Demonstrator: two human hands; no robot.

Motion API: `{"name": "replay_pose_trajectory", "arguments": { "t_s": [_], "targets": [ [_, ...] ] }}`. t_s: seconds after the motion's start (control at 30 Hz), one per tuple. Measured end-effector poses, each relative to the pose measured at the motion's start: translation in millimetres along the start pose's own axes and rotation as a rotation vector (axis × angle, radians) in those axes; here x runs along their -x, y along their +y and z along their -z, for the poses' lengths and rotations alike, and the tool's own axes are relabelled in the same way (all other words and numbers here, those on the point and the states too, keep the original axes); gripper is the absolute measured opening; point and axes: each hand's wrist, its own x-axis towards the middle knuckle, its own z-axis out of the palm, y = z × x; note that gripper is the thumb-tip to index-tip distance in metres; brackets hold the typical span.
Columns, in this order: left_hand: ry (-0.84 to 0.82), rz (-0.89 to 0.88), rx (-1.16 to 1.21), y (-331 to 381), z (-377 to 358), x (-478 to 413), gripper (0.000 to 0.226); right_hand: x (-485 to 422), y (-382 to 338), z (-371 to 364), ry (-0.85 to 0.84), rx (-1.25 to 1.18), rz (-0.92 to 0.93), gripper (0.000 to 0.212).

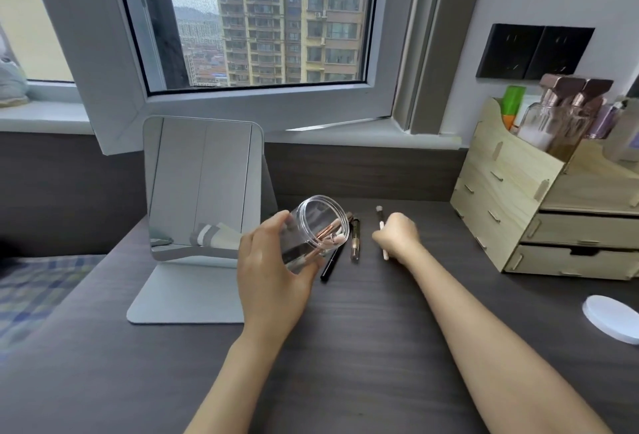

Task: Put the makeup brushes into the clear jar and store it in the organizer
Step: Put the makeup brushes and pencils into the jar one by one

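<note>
Gripping a slim white-handled makeup brush (381, 230), the right hand (397, 234) is curled shut around its handle just above the dark wood-grain surface (363, 347). The brush's small pale head points to the far side and the handle's end sticks out on the near side of the fist.

The left hand (273, 274) is closed around a clear round plastic jar (313, 233), holding it off the surface and tilted, its open mouth facing right and far. At least one rose-gold-handled brush already lies inside.

Just right of the jar, between the two hands, three slim things lie on the surface: a black pencil-like stick (331, 265), a bronze tube-shaped stick (355, 238), and another handle mostly hidden behind the jar.

A pale wooden organizer with drawers (511, 198) stands at the far right, bottles in its top compartments. A square mirror on a stand (202, 188) stands to the left.

The step in hand looks like carrying the held brush to the jar. It would go best by bringing the two hands together, feeding the handle end in first, and keeping the jar tilted only slightly so the brushes already inside do not slide out. Tipping it upright afterwards would settle them.
</note>
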Motion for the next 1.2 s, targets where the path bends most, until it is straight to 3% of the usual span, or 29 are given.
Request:
{"name": "replay_pose_trajectory", "arguments": {
  "t_s": [0.17, 0.27, 0.33, 0.47, 0.53, 0.67, 0.83, 0.93, 1.07, 1.13, 1.2],
  "targets": [
    [-0.008, -0.006, 0.018, 2.7, -2.4, 1.5, 0.072, 51.4, -6.7, 53.0, 0.197, -0.908, 0.235, 0.007],
    [-0.011, -0.02, 0.018, 2.4, -3.9, 3.2, 0.072, 99.8, -14.1, 80.2, 0.243, -1.199, 0.53, 0.017],
    [-0.019, -0.035, 0.015, 2.2, -4.7, 3.9, 0.073, 123.9, -18.7, 86.3, 0.201, -1.165, 0.647, 0.018],
    [-0.062, -0.084, 0.002, 1.8, -6.2, 5.3, 0.076, 139.4, -29.3, 75.2, 0.191, -0.59, 0.636, 0.011],
    [-0.083, -0.115, -0.005, 0.6, -6.6, 5.7, 0.076, 141.3, -29.4, 70.1, 0.219, -0.426, 0.641, 0.004],
    [-0.097, -0.127, -0.007, -1.3, -7.3, 5.9, 0.076, 137.2, -21.4, 68.7, 0.2, -0.466, 0.648, 0.007],
    [-0.077, -0.119, 0.005, -2.3, -8.7, 6.5, 0.078, 130.4, -12.6, 69.5, 0.097, -0.724, 0.595, 0.016],
    [-0.051, -0.105, 0.009, -2.4, -8.1, 6.2, 0.074, 125.4, -9.0, 66.8, 0.119, -0.84, 0.618, 0.02],
    [0.015, -0.009, 0.027, -4.2, -5.8, 3.4, 0.071, 99.0, 2.6, 53.3, 0.339, -0.733, 0.501, 0.023],
    [0.056, 0.067, 0.05, -5.4, -4.2, 1.3, 0.074, 77.9, 6.8, 35.9, 0.306, -0.518, 0.386, 0.011],
    [0.083, 0.122, 0.065, -6.4, -3.0, -0.4, 0.076, 60.0, 7.2, 15.0, 0.18, -0.319, 0.264, 0.022]
  ]
}}
